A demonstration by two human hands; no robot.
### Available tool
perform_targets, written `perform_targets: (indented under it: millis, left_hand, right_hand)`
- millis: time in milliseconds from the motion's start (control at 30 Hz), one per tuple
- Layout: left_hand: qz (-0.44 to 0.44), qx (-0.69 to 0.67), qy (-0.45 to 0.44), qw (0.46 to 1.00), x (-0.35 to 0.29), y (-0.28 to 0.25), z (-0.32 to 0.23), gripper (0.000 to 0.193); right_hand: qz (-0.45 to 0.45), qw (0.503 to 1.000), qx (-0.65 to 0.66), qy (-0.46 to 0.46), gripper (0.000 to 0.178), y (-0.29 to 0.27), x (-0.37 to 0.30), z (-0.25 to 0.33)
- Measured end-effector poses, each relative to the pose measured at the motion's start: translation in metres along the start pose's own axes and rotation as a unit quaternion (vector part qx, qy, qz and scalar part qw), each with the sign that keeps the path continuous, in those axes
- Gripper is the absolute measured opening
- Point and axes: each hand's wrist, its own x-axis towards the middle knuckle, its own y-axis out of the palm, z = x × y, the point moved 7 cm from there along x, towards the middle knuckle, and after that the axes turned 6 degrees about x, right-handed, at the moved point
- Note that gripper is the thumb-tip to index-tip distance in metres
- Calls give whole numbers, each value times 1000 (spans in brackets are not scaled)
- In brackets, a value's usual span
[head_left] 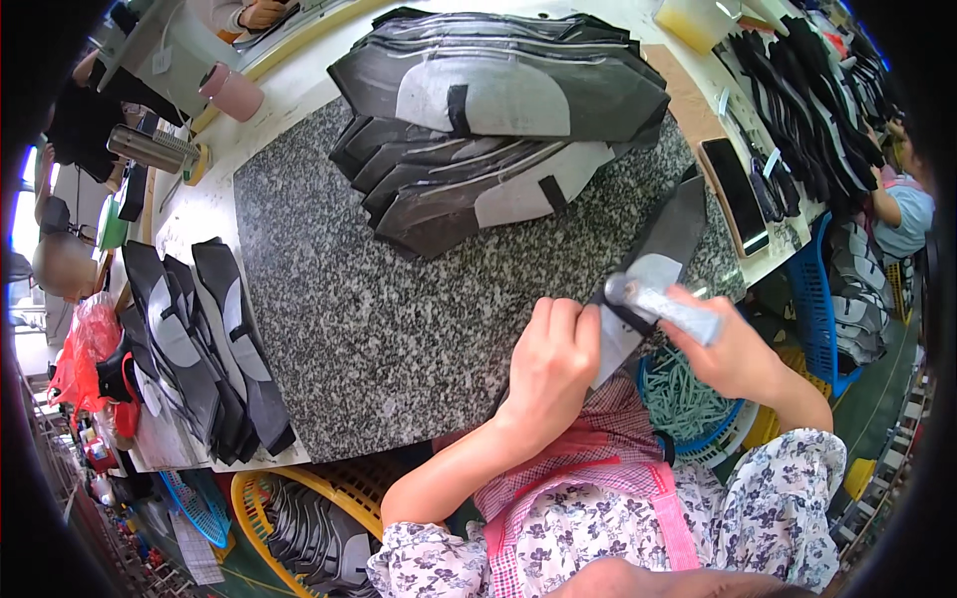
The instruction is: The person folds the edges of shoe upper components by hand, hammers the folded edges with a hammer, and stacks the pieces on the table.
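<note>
On the near right edge of a speckled granite slab [329,329] lies a dark grey, strip-like cut piece [673,234] with a light grey panel, running slantwise toward me. My left hand [553,359] has its fingers curled and pressed together on the near part of this piece, holding it. Over the same piece, my right hand [733,344] is closed around a hammer [668,307] with a rounded metal end, slightly blurred. The hammer's end is close to the piece beside my left fingertips; whether it touches I cannot tell.
Stacked dark cut pieces [488,90] cover the slab's far side. More lie at the left [204,349]. A phone [733,194] and dark strips [807,110] are at right. Below the edge sit a yellow basket [244,508] and a bin of pale strips [688,399]. Other people work nearby.
</note>
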Motion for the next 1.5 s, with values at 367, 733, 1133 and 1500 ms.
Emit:
perform_targets:
  millis: [367,733,1133,1500]
  left_hand:
    - [11,43,82,996,-7,-9,-7,13]
    - [64,93,100,989,-29,-24,-5,26]
    - [77,28,104,991,-51,-32,4,43]
    - [85,-114,-24,990,-7,-25,32,30]
  right_hand:
    - [79,993,89,7,27,0,12,14]
    - [133,986,100,21,14,22,10,23]
    - [178,983,49,-10,12,45,4,16]
    - [71,997,9,10,21,18,11,-1]
